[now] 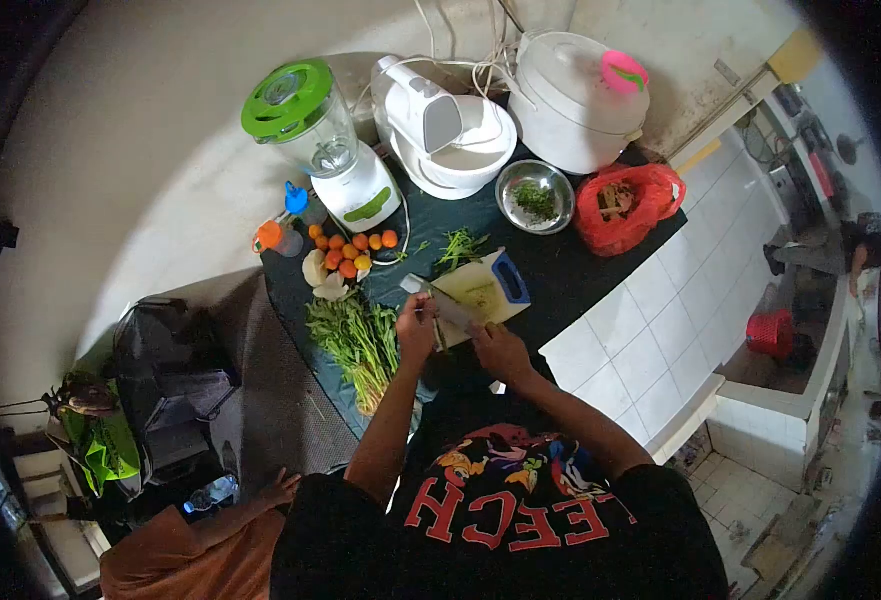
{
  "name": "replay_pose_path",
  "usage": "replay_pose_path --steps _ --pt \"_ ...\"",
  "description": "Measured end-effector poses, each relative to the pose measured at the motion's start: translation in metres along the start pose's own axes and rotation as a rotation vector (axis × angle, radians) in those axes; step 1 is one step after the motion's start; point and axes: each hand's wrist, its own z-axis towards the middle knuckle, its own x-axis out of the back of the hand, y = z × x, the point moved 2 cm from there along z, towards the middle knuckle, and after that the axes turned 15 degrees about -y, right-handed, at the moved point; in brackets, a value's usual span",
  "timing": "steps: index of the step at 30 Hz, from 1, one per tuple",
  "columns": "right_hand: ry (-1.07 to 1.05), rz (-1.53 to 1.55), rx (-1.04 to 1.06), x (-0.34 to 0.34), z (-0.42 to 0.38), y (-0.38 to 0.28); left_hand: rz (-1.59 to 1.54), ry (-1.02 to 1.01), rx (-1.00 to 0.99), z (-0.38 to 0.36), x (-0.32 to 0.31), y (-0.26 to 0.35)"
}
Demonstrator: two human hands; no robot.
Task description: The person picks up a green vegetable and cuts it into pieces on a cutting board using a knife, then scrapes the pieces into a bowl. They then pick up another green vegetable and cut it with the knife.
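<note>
Smooth metal shows on the knife [453, 308] at the centre of the frame, above a matt, plastic-looking cutting board [490, 306] and a counter [552, 282] with a dull covering. At upper left, the blender [358, 192] pairs a smooth plastic base with a clear, glossy jug; the mixer [412, 105], upper centre, is smooth plastic. Toward upper right, a shiny metal bowl [559, 182] contrasts with a thin, crinkled plastic bag [598, 232]. Soft, matt cloth forms the shirt [570, 555] below.

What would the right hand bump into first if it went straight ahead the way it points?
Probably the left hand, by the far end of the knife; depth is unclear.
</note>
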Motion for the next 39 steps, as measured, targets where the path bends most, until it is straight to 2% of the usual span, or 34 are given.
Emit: replay_pose_path --steps 1,2,3,6,8,9,11,14,17,21,24,28,30,32,36,38,39 --pt "0.095 -0.097 0.072 0.000 0.005 0.002 0.005 0.004 0.004 0.002 0.000 0.000" --pt "0.194 -0.195 0.143 -0.001 0.010 0.002 -0.189 -0.085 0.067 0.006 -0.002 -0.001" --pt "0.197 -0.193 0.146 0.002 0.011 0.000 -0.384 -0.176 0.129 0.009 -0.005 -0.003" --pt "0.286 -0.299 0.143 0.024 0.010 -0.005 -0.475 -0.223 0.116 0.017 -0.012 0.000" --pt "0.142 -0.125 0.021 0.048 0.013 -0.008 -0.526 -0.249 0.115 0.016 -0.017 0.001" --pt "0.141 -0.126 0.020 0.051 0.019 -0.006 -0.519 -0.254 0.105 0.016 -0.018 0.004" --pt "0.178 0.681 -0.057 0.055 0.031 0.003 -0.512 -0.262 0.094 0.016 -0.020 0.010" --pt "0.153 0.790 -0.023 0.062 0.043 0.005 -0.434 -0.305 0.067 0.015 -0.021 0.027" --pt "0.084 0.720 -0.008 0.065 0.053 0.016 -0.483 -0.286 0.070 0.017 -0.027 0.031" --pt "0.057 0.801 -0.026 0.072 0.054 0.017 -0.355 -0.261 0.057 0.017 -0.029 0.034" --pt "0.128 0.668 -0.022 0.073 0.053 0.015 -0.217 -0.249 0.027 0.013 -0.024 0.045" --pt "0.187 0.435 0.105 0.077 0.058 0.013 -0.016 -0.295 0.041 0.015 -0.026 0.044" --pt "0.190 0.341 0.125 0.080 0.060 0.011 -0.031 -0.290 0.064 0.013 -0.029 0.043" --pt "0.193 0.108 0.163 0.089 0.065 0.007 -0.043 -0.287 0.086 0.014 -0.031 0.045" --pt "0.196 0.070 0.192 0.095 0.073 0.008 -0.010 -0.258 0.056 0.025 -0.035 0.030" --pt "0.130 0.075 0.166 0.099 0.076 0.006 -0.005 -0.269 0.063 0.030 -0.037 0.029" --pt "0.134 0.072 0.168 0.104 0.077 0.006 -0.083 -0.260 0.051 0.031 -0.039 0.030"
